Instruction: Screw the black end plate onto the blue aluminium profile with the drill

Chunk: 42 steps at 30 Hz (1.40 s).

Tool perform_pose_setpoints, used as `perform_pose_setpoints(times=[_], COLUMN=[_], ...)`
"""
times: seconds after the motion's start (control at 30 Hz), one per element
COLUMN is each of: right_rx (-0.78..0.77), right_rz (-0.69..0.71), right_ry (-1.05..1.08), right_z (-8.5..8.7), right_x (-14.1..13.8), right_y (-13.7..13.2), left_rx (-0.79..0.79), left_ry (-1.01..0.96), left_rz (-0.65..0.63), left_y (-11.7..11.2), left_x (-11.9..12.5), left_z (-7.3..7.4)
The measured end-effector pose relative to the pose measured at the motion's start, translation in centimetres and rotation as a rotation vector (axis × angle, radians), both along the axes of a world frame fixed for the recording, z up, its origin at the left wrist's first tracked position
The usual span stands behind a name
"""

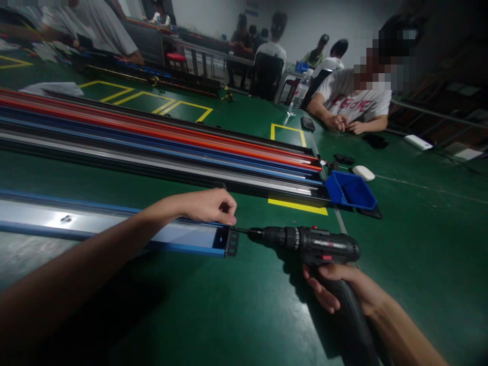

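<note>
My right hand (353, 282) grips the handle of a black cordless drill (330, 246), which lies level and points left. The drill's long bit (244, 231) reaches the upper corner of a black end cap (232, 243) with square slots. This cap sits on the end of a long blue-edged metal channel (190, 240). Above that corner is my left hand (213, 206), its fingers curled and pinched close to the bit's tip. Whatever the left fingers may hold is hidden. I cannot tell whether the bit touches a screw.
Long red, blue and silver channels (213, 170) lie side by side beyond my hands. A blue bin (351, 190) stands at their right end, near a white rounded object (364, 173). A water bottle (301, 94) and a seated person (351, 99) are farther back.
</note>
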State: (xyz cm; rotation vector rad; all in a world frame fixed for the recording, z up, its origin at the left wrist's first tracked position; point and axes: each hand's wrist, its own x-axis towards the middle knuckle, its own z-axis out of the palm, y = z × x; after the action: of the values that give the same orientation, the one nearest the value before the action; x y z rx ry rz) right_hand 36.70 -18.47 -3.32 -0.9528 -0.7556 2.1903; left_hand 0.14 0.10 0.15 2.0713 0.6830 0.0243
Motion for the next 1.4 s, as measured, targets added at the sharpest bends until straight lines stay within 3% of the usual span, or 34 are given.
perform_pose_setpoints(times=[0.73,1.4], right_rx=[-0.007,-0.009], right_rz=[-0.041,0.001], right_ry=[0.012,0.035], right_z=[0.19,0.07], right_x=[-0.28,-0.13], right_y=[-0.21,0.08], left_rx=[0.008,0.007], left_ry=[0.001,-0.010], left_rz=[0.009,-0.001], left_y=[-0.05,0.06], left_x=[0.03,-0.07], left_z=[-0.05,-0.21])
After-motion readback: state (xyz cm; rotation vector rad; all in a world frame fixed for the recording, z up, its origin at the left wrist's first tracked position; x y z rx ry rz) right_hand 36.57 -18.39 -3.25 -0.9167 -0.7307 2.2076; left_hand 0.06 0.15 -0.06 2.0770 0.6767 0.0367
